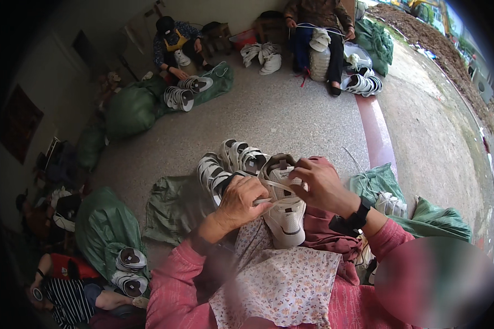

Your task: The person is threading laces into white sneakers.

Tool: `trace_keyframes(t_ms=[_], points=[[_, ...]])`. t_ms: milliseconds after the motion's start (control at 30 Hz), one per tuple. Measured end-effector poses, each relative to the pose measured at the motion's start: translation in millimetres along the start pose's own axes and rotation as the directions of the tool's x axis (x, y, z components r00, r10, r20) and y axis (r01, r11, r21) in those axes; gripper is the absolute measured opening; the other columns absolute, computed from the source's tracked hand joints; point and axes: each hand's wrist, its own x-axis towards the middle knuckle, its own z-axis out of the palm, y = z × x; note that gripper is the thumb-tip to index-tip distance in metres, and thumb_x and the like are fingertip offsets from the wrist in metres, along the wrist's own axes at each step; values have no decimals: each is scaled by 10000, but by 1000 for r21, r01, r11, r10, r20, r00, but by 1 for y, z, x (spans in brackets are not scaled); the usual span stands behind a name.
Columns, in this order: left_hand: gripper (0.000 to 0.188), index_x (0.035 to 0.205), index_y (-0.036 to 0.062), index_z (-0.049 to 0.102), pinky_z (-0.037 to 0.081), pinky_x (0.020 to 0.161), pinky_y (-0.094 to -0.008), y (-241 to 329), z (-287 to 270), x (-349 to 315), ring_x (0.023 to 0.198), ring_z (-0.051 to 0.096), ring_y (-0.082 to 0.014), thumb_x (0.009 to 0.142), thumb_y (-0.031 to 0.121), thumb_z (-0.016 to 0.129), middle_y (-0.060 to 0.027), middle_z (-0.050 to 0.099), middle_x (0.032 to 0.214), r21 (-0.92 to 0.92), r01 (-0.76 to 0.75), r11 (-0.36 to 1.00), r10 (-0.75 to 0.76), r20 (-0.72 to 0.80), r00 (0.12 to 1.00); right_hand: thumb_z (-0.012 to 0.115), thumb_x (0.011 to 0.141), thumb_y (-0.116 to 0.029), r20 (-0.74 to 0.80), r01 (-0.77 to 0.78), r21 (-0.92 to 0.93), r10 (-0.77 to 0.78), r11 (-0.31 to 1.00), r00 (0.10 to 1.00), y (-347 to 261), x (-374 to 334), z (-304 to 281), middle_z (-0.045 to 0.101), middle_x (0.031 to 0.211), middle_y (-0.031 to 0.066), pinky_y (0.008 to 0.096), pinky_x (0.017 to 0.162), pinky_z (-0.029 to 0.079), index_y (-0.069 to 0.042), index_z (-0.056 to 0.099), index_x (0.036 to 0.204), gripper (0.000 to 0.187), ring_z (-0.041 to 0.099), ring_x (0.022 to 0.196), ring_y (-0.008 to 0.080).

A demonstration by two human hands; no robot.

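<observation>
A white and beige sneaker (287, 225) rests upright over my lap, its toe toward me and its dark-lined opening away from me. Flat cream shoelace (279, 186) runs across its tongue between my two hands. My left hand (242, 198) is closed at the shoe's left side, with a pale strip, seemingly lace, pinched between thumb and finger. On the right side, my right hand (319, 183) has curled fingers pinching the lace near the upper eyelets. Just beyond my left hand stands a row of similar white shoes (233, 160) with dark linings.
Green sacks (108, 223) lie left, one with shoes (130, 273) beside it. More green sacking (441, 219) and a white shoe (390, 204) lie right. Several people sit around with shoes, including one in a yellow apron (175, 41). Speckled floor (280, 123) stretches ahead.
</observation>
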Motion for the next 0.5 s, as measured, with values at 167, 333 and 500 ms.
trace_keyframes(t_ms=[167,333,500], points=[[277,855,91,650,431,804,-380,-4,1,-7,852,603,-252,699,236,827,-42,604,846,6,-25,1000,25,34,999,666,806,-135,87,214,-289,-197,933,976,-4,24,42,550,922,107,380,644,500,-44,657,933,157,601,858,252],[285,888,79,685,449,815,-381,-2,-10,-4,876,614,-259,713,247,833,-54,630,895,-38,-6,999,7,17,1000,615,924,-146,136,-345,447,318,825,938,1,23,17,584,804,12,272,506,423,-35,613,921,112,530,605,109],[410,1083,68,668,488,901,-405,-6,-15,10,1030,629,-293,733,228,809,-98,631,1106,-58,-138,989,139,5,990,587,956,-102,95,-232,953,535,195,839,4,2,-56,557,715,-33,186,459,304,-30,575,1128,187,433,514,31]])
